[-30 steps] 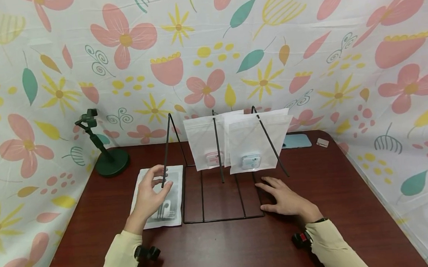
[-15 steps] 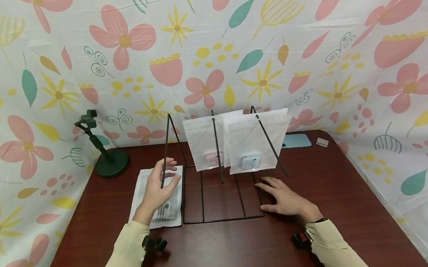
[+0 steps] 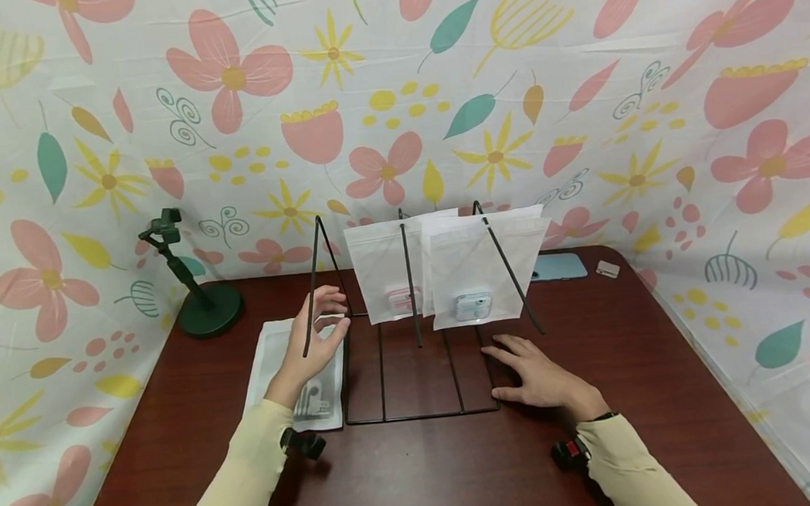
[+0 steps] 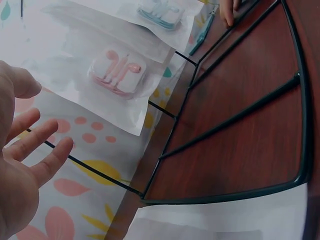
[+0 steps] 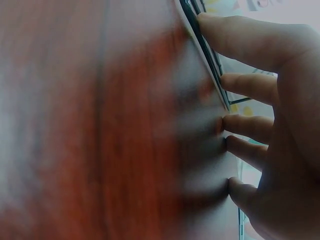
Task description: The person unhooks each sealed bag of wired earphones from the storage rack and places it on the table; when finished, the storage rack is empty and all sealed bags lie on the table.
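Note:
A black wire rack (image 3: 422, 417) stands on the table with slanted rods rising from its base. On it hang white zip bags: one with pink earphones (image 4: 117, 72), and a front bag (image 3: 485, 256) with light blue earphones. My left hand (image 3: 312, 351), fingers spread and bent, is at the rack's left rod, above a flat packet (image 3: 265, 362) with white earphones printed or packed in it. It holds nothing; whether it touches the rod I cannot tell. My right hand (image 3: 541, 372) rests on the table, fingertips at the base's right edge.
A dark green stand (image 3: 209, 307) is at the back left. Behind the rack to the right lie a light blue phone-like slab (image 3: 560, 267) and a small white card-like piece (image 3: 608, 269). A flower-patterned cloth (image 3: 380, 69) hangs behind the table (image 3: 419, 484).
My left hand has moved right and slightly away from me, past the left rod toward the rack. The right hand, rack and bags have stayed put.

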A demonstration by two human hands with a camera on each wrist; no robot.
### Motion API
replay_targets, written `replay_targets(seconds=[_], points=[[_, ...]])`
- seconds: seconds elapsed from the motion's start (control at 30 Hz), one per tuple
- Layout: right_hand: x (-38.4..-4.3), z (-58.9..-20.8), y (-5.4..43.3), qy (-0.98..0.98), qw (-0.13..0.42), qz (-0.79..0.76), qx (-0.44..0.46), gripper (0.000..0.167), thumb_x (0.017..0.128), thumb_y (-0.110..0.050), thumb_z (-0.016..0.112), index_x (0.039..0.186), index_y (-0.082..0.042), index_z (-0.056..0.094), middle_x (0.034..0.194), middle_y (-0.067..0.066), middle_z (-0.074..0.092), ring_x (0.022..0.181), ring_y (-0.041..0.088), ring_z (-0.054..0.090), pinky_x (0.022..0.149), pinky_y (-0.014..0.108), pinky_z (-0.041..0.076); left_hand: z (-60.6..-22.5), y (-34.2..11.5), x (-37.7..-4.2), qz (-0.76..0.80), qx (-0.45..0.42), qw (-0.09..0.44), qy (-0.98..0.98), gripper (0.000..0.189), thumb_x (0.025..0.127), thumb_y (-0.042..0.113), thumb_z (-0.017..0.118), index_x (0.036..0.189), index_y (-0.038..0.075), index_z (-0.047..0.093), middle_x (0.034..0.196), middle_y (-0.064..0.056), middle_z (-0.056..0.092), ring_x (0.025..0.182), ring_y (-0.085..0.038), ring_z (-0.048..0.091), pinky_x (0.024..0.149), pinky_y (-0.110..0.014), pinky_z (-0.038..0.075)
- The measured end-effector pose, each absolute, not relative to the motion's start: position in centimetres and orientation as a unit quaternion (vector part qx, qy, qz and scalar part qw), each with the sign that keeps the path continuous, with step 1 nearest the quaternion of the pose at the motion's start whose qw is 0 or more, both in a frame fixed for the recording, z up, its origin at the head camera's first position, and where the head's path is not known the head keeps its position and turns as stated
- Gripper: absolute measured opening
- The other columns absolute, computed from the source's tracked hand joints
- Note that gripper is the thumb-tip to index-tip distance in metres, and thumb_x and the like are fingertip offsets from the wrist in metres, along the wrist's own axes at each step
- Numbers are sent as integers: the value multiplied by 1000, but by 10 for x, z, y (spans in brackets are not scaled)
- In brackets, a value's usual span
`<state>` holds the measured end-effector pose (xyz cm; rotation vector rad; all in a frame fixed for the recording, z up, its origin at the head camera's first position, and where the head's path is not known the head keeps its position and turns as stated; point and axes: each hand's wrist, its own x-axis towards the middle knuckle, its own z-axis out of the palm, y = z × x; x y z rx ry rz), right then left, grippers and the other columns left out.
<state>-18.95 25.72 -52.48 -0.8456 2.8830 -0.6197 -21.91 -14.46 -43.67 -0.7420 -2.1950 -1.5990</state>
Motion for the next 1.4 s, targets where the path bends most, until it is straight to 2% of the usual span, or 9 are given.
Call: replay_targets(seconds=[0.07,0.3,0.6,0.83,1.1,1.4], points=[[-189,-525,257,939,41,-204,-273,72,86,-45,71,145,-13,47,152,22,34,138,44,31,103,63,35,-438,-143,-223,-553,-265,167,-772,49,86,-11,63,131,-5,44,118,-22,56,98,-39,59,81,-42,56],[-189,-526,256,939,46,-203,-273,71,86,-44,71,146,-14,46,153,22,34,139,44,31,103,64,34,-441,-138,-233,-567,-271,145,-764,54,86,-14,63,134,-8,40,121,-33,52,103,-49,56,83,-62,50],[-189,-524,256,938,44,-208,-274,71,86,-43,72,145,-13,46,152,23,34,138,45,31,102,65,34,-448,-134,-244,-554,-297,161,-761,58,85,-15,63,136,-9,36,118,-33,51,99,-47,57,79,-53,55],[-189,-524,256,939,46,-205,-273,71,87,-44,71,146,-14,46,152,22,34,139,45,30,103,65,34,-448,-129,-249,-576,-316,149,-739,55,85,-16,61,133,-19,33,115,-38,50,97,-55,56,77,-58,54],[-189,-525,257,938,40,-206,-277,71,86,-45,71,145,-13,47,151,23,35,138,46,31,102,65,35,-451,-125,-255,-570,-300,126,-754,56,88,-9,63,137,-8,35,117,-31,54,99,-47,59,76,-55,55],[-189,-524,257,939,46,-205,-272,71,86,-45,72,145,-14,46,152,23,34,138,45,30,103,64,34,-452,-121,-260,-555,-281,92,-778,59,91,-4,62,140,-3,30,119,-29,56,105,-42,59,80,-57,53]])
